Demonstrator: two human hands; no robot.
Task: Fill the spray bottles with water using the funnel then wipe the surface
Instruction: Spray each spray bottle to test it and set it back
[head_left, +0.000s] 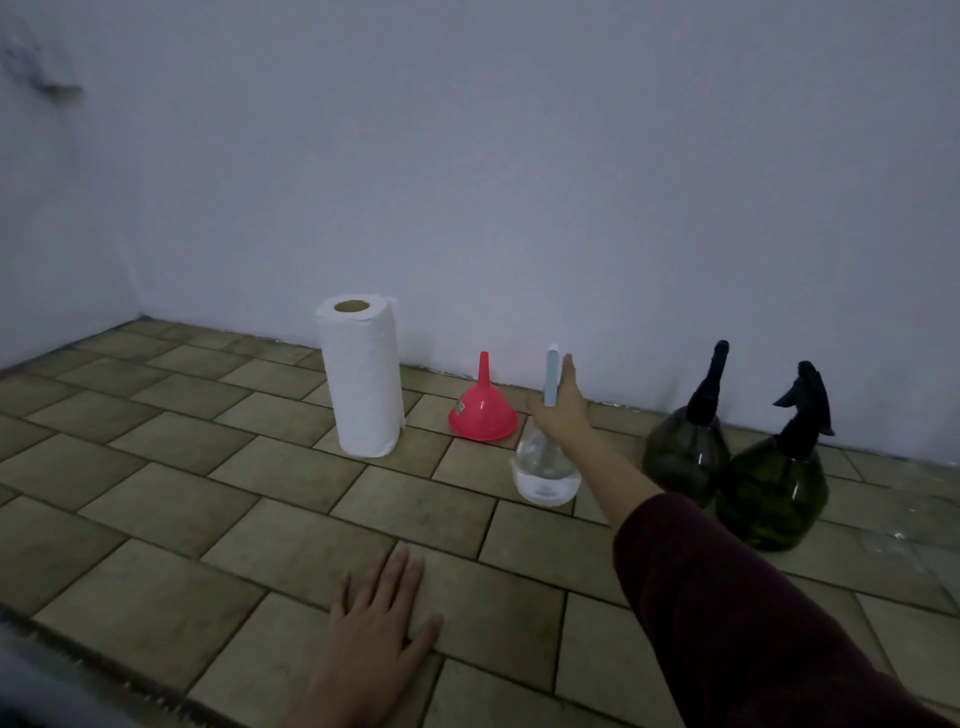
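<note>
on tiled floor (156, 493) | right hand (558, 410) spread at clear spray bottle (545, 467) | left hand (379, 618) flat, spread

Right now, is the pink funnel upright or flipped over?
Flipped over: the pink funnel sits wide mouth down on the tiled floor, spout pointing up.

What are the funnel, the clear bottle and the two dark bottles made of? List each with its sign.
Funnel: most likely plastic, glossy pink, one moulded piece with a sticker.
Clear bottle: see-through, probably plastic, though glass cannot be ruled out; pale blue top looks like matte plastic.
Two dark bottles: tinted green, translucent and shiny, plastic or glass; black spray heads look like plastic.
</note>
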